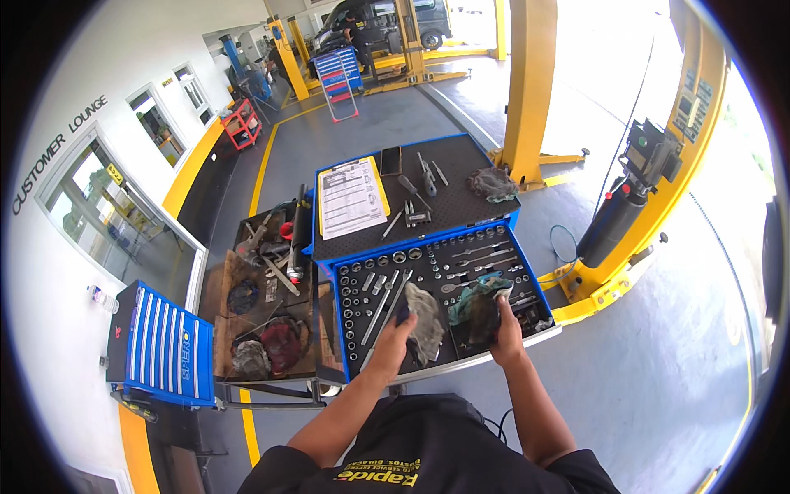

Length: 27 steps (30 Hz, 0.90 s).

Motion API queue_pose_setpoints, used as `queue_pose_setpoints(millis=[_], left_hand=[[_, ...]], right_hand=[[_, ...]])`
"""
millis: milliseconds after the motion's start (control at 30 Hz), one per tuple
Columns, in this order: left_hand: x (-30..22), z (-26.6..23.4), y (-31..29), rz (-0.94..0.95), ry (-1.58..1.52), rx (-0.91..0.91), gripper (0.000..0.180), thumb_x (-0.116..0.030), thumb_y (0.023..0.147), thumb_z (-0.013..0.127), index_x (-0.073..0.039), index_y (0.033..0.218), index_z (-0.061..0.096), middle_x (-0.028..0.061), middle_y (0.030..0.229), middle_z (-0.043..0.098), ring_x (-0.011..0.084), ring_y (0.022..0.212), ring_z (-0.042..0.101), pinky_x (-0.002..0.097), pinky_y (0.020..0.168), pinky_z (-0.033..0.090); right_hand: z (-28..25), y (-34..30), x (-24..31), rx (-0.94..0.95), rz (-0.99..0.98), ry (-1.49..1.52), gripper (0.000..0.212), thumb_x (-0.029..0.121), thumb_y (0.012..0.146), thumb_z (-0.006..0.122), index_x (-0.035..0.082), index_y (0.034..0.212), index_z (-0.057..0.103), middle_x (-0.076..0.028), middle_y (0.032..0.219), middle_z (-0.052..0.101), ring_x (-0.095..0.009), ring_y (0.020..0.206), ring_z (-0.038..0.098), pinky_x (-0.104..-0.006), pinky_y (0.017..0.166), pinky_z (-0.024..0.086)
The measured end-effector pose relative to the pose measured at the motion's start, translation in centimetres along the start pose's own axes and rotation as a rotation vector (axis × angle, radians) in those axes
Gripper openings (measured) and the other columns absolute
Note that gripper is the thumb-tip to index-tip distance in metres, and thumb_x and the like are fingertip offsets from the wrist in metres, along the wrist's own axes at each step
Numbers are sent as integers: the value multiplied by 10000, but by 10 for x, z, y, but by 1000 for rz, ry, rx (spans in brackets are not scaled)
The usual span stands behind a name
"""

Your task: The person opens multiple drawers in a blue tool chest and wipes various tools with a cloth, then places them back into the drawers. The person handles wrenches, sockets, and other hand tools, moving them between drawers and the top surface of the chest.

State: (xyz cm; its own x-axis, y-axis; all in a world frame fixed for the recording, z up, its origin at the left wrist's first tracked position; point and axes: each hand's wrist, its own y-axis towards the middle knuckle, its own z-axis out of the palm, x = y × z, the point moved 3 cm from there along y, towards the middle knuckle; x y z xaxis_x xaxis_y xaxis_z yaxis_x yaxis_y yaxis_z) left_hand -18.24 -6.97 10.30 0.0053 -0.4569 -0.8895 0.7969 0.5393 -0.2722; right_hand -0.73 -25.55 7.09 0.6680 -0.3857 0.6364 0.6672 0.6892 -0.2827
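In my left hand (395, 342) is a crumpled grey rag (425, 323), its fingers closed round the near side. My right hand (508, 336) grips a bunched green rag (473, 303) with a dark, stained lower part. Both rags hang over an open drawer (527, 339) of a blue tool cart. Rows of sockets (399, 257) line the drawer's left and far sides. Long ratchet handles and extension bars (380, 313) lie near my left hand, and wrenches (481, 262) lie beyond the green rag. The rags hide part of the tray.
The cart top (461, 210) holds a clipboard (352, 198), a phone (391, 160), pliers (427, 177) and a dark rag (492, 184). Left stands a worn bench (239, 284) with a red rag (281, 346). A yellow lift post (529, 90) rises behind; a person (355, 37) stands far off.
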Motion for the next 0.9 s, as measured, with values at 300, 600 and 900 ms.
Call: queue_pose_setpoints(millis=[300, 600, 900], left_hand=[[16, 42, -9, 205, 398, 384, 986, -649, 1018, 585, -44, 1674, 166, 142, 1631, 359, 248, 1478, 401, 377, 1183, 384], [-39, -84, -14, -81, 60, 658, 934, -646, 1022, 576, -50, 1667, 260, 135, 1594, 500, 247, 1434, 511, 399, 1175, 403], [-38, -234, -22, -6, -205, 390, 555, -355, 1101, 583, -16, 1529, 486, 116, 1366, 685, 161, 1172, 634, 315, 1008, 464]], right_hand=[[46, -10, -69, 142, -170, -500, 614, 365, 1058, 571, 109, 1585, 388, -81, 1378, 590, -193, 1215, 614, -361, 994, 532], [94, 33, -85, -24, -47, -382, 451, 108, 932, 685, 54, 1367, 579, -72, 1173, 703, -198, 981, 740, -349, 841, 635], [104, 58, -100, -313, 56, -574, 289, 199, 994, 577, 103, 1265, 610, -86, 1062, 721, -261, 899, 766, -413, 735, 671]])
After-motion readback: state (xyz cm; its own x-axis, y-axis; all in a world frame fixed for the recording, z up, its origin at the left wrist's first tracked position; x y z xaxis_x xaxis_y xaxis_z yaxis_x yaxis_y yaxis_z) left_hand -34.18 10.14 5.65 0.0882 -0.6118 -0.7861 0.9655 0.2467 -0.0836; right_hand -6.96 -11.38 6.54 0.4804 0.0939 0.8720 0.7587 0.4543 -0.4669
